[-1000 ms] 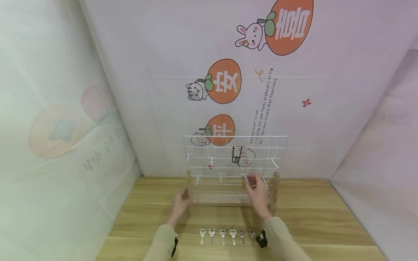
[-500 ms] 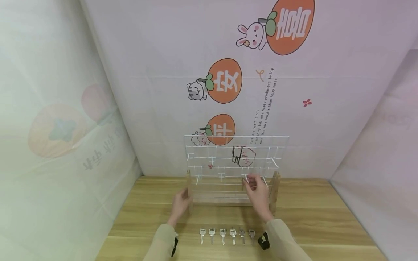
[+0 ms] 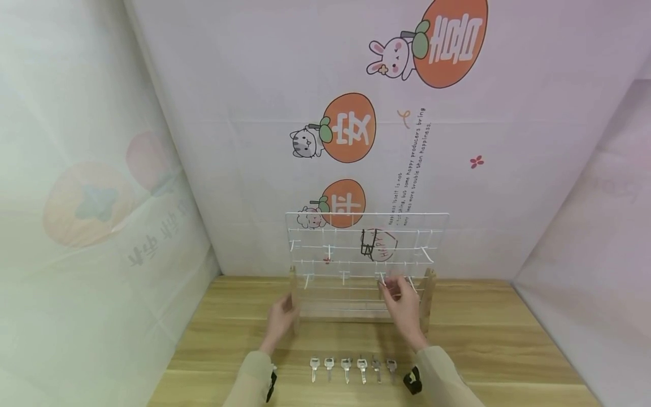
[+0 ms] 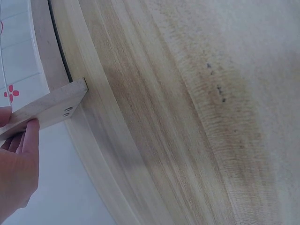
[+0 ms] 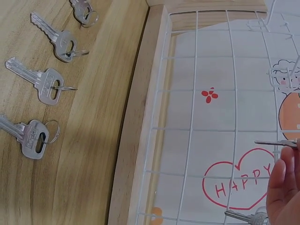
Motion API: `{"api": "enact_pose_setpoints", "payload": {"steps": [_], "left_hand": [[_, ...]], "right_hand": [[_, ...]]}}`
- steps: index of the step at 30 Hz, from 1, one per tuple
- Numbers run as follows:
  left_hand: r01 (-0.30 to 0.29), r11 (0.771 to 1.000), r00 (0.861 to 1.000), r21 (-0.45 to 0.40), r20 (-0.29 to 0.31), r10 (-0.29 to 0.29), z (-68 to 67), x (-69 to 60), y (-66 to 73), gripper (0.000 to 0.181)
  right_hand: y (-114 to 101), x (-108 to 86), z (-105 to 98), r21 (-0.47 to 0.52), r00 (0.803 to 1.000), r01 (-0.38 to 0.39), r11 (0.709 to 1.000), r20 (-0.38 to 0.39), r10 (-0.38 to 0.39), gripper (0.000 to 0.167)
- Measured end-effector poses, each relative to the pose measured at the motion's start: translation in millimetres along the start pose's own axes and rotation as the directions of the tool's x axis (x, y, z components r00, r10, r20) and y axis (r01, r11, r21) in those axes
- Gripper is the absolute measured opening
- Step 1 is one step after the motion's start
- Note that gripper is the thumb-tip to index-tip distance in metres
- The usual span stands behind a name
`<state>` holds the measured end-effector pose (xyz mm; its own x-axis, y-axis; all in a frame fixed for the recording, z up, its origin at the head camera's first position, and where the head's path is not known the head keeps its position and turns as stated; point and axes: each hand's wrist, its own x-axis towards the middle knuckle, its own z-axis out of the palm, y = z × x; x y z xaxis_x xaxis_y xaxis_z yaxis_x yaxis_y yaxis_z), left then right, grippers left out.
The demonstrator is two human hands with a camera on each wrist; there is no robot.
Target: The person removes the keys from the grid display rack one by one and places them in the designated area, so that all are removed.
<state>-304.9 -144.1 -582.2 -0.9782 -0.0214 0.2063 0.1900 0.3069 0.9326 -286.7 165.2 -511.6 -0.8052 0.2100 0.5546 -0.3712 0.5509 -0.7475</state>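
A white wire grid rack (image 3: 366,247) with white hooks stands upright in a wooden frame. My left hand (image 3: 281,321) grips the wooden side post (image 4: 51,104) at the rack's left, thumb on one face and fingers on the other. At a lower hook (image 3: 382,277) on the right, my right hand (image 3: 403,304) pinches a key (image 5: 277,143) by its head end, its blade pointing away from the fingers. Another key (image 5: 248,216) is partly seen below that hand in the right wrist view. Whether the pinched key's ring is on the hook is hidden.
Several silver keys with rings, among them one key (image 3: 346,370), lie in a row on the wooden table (image 3: 488,339) in front of the rack. A black clip-like shape (image 3: 368,242) is on the upper grid. Printed white cloth (image 3: 254,169) encloses the back and sides.
My right wrist has shifted slightly to the right and the fingers have sunk a little at the hook. The left hand keeps its grip on the post; the row of keys is unchanged.
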Motion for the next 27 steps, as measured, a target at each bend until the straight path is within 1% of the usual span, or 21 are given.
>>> {"api": "enact_pose_setpoints", "payload": {"steps": [5,11,15,18,20,25,27], "left_hand": [[-0.004,1.0,1.0,0.003,-0.012,0.004,1.2,0.3,-0.6,0.048],[-0.018,1.0,1.0,0.011,-0.011,0.018,1.4,1.3,-2.9,0.048],[-0.014,1.0,1.0,0.022,-0.011,0.014,1.1,0.8,-2.0,0.049],[0.005,1.0,1.0,0.031,-0.004,-0.005,0.4,0.1,0.4,0.049],[0.004,0.999,1.0,0.044,0.003,-0.005,-0.1,0.0,2.1,0.049],[0.006,0.998,1.0,0.063,-0.001,-0.006,-0.5,0.1,4.1,0.047],[0.017,0.998,1.0,0.059,-0.005,-0.016,-0.3,-0.2,3.9,0.047]], "right_hand": [[-2,-2.3,-4,0.01,1.0,0.009,1.0,-0.001,-0.009,0.011],[-3,-3.9,-9,0.01,1.0,0.014,1.0,-0.001,-0.014,0.01],[-4,-4.8,-12,0.008,1.0,-0.005,1.0,0.01,0.005,0.009],[-6,-5.9,-14,0.008,1.0,-0.012,1.0,0.016,0.012,0.009],[-8,-6.6,-16,0.005,1.0,-0.012,1.0,0.018,0.012,0.009],[-12,-9.6,-20,0.002,1.0,-0.013,1.0,0.022,0.013,0.012],[-12,-11.1,-21,0.001,0.999,-0.018,1.0,0.029,0.018,0.012]]}}
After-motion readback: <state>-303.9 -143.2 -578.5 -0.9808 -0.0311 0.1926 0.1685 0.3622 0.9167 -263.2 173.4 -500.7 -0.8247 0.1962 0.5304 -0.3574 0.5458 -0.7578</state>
